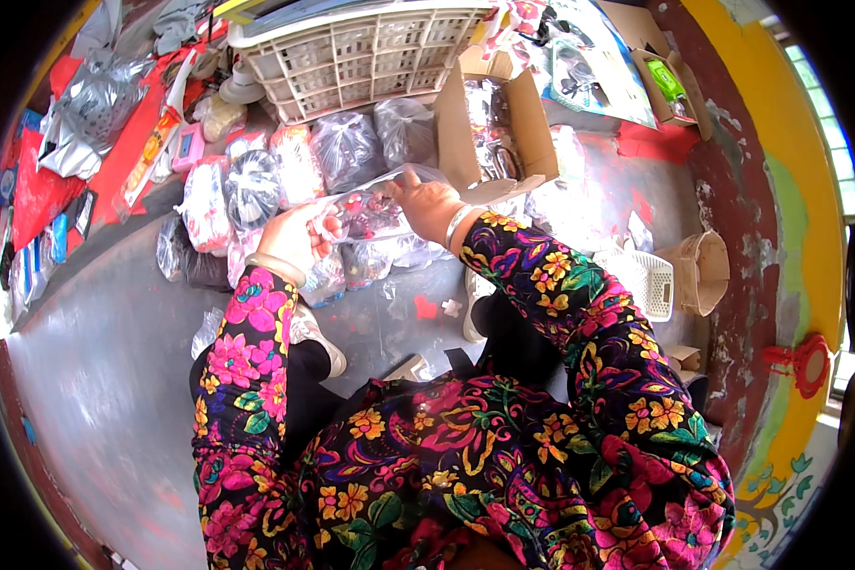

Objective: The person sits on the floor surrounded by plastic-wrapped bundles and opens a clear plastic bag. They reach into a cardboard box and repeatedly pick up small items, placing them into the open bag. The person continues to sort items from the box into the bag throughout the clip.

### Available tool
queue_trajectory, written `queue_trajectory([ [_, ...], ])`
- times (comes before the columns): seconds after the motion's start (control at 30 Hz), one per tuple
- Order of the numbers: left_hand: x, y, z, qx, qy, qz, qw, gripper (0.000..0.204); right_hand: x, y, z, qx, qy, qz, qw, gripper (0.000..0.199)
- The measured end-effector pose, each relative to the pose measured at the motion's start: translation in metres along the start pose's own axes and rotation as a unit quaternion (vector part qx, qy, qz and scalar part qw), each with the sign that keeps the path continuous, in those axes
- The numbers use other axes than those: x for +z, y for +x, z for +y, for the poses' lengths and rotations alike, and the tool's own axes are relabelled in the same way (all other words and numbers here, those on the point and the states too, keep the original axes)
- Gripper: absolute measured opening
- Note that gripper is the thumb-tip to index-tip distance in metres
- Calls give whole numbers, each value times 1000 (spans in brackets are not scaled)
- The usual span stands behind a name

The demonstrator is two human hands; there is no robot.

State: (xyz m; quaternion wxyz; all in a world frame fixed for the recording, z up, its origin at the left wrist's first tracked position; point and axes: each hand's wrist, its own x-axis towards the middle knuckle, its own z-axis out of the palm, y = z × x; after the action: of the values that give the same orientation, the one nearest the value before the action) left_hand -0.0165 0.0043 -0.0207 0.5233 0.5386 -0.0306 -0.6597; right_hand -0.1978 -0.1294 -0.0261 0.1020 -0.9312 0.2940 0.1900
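Note:
Between my two hands a clear plastic bag [366,217] is stretched, with small red and dark items inside that I cannot make out. My left hand [293,237] pinches the bag's left end, fingers closed. At its upper right edge my right hand [426,204] grips the plastic with bent fingers. Just beyond the right hand stands an open cardboard box [454,142] holding several small wrapped items. Filled plastic bags lie around and beneath the held one, among them a dark grey bag [345,150] and a white and red bag [204,204].
A large cream plastic crate [351,66] stands at the back. On the right are a white basket [641,283], a brown paper bag [701,271] and a box with a green packet [668,87]. Silver and red packaging [95,104] is heaped at far left. My shoes [315,340] are below.

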Motion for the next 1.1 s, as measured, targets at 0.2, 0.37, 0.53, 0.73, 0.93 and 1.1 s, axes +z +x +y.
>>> queue_trajectory([
  [0.2, 6, -1, 2, -16, -8, 11, 1000, 26, -39, -4, 25, -69, 70, 167, 981, 17],
  [0.37, 7, 2, 2, -21, -15, -7, 1000, 28, -67, -21, 120, 79, 173, 415, 890, 15],
  [0.53, 15, 2, 0, -32, -2, -27, 999, 32, -6, -11, 182, 72, 127, 260, 954, 28],
  [0.73, 13, -5, 3, -22, 4, -26, 999, 32, -4, 8, 162, 69, 61, 138, 986, 42],
  [0.93, 16, -5, 4, -15, 1, -27, 1000, 32, -4, 7, 164, 155, 47, 103, 981, 36],
  [1.1, 16, -4, 3, -2, 4, -39, 999, 32, -14, 1, 168, 161, 20, 95, 982, 27],
])
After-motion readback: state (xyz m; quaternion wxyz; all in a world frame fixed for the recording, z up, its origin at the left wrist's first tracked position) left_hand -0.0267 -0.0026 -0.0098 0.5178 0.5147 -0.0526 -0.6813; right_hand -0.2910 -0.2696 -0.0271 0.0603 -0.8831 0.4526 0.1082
